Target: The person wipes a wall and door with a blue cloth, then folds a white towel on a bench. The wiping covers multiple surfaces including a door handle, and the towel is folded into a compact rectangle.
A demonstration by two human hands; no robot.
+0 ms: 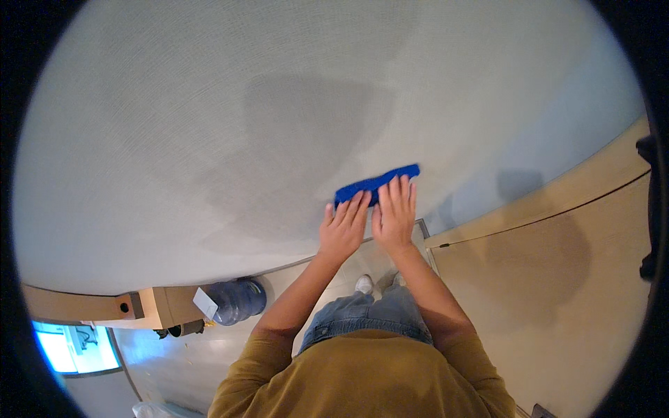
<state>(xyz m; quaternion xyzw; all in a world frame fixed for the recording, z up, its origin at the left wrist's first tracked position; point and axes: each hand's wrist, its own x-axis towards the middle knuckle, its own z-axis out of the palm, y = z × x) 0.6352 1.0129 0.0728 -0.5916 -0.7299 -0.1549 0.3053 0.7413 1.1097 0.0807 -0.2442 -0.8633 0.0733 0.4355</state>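
Note:
A folded blue cloth (376, 183) lies against a pale textured wall (209, 157) in front of me. My left hand (345, 222) rests flat with its fingertips on the cloth's lower left part. Close beside it, my right hand (395, 211) presses its fingers on the cloth's right part. Both hands have their fingers extended, not curled round the cloth. The cloth's underside is hidden, and shadows fall on the wall above and to the left of it.
A large clear blue water jug (238, 300) stands on the floor at lower left, next to a wooden cabinet (175, 305). A wooden door or panel (528, 271) is at right. A bright screen (78, 347) shows at far left.

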